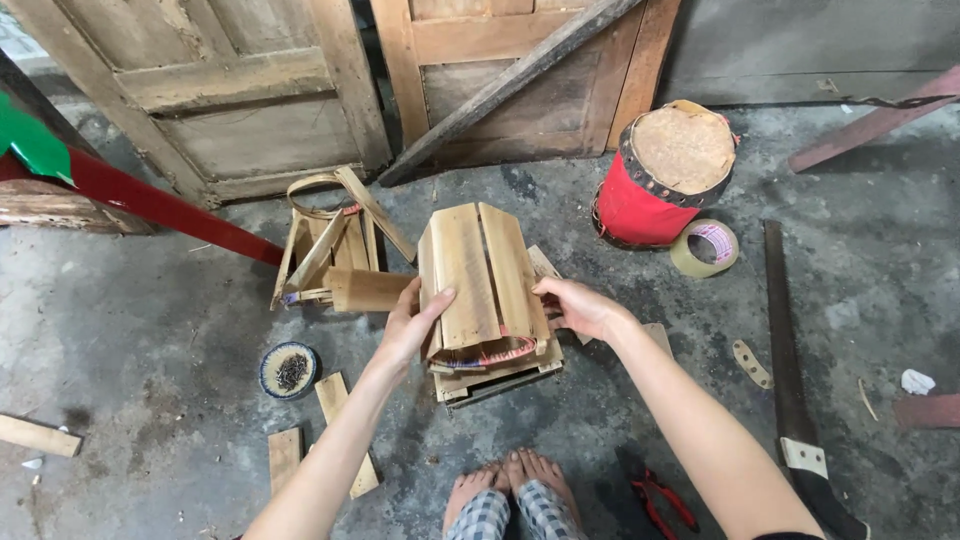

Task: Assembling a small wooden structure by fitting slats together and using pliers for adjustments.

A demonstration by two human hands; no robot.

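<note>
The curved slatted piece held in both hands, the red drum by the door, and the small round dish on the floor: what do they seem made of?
The curved slatted piece, gripped by the left hand and right hand, looks like bare, unfinished wood: pale tan slats with visible grain. The red drum seems cloth-wrapped with a tan, matte top, possibly hide or wood. The small round dish has a blue rim, perhaps enamel or ceramic; it holds dark bits, likely nails.

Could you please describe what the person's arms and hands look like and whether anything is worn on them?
Both arms are bare along all that shows, with no sleeves, gloves, watch or rings. The left hand and right hand are uncovered, with short nails.
</note>
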